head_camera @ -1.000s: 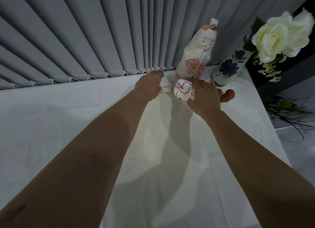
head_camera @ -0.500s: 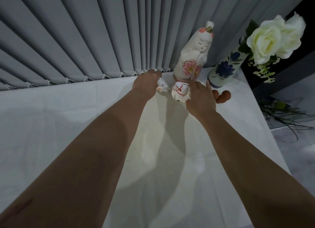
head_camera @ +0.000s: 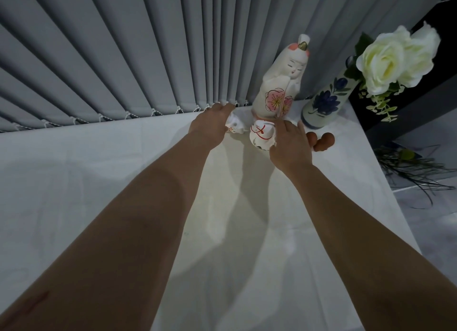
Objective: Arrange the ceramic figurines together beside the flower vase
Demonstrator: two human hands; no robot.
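A tall white doll figurine (head_camera: 279, 83) with pink flowers stands at the table's back, just left of the blue-flowered vase (head_camera: 326, 103) that holds white roses (head_camera: 395, 61). In front of the doll sits a round white figurine (head_camera: 259, 136) with a red ribbon. My right hand (head_camera: 290, 145) presses against its right side, fingers stretched out and thumb hidden. My left hand (head_camera: 212, 125) curls over a small white figurine (head_camera: 236, 127) left of the doll and hides most of it. A small brown figurine (head_camera: 322, 141) lies behind my right hand, in front of the vase.
The white table (head_camera: 74, 194) runs back to grey vertical blinds (head_camera: 148, 58). Its right edge falls away near the vase, where a dark panel and some green foliage (head_camera: 415, 165) sit lower down.
Both hands stay on the same figurines. My right hand's fingers have stretched out a little. The view has shifted slightly.
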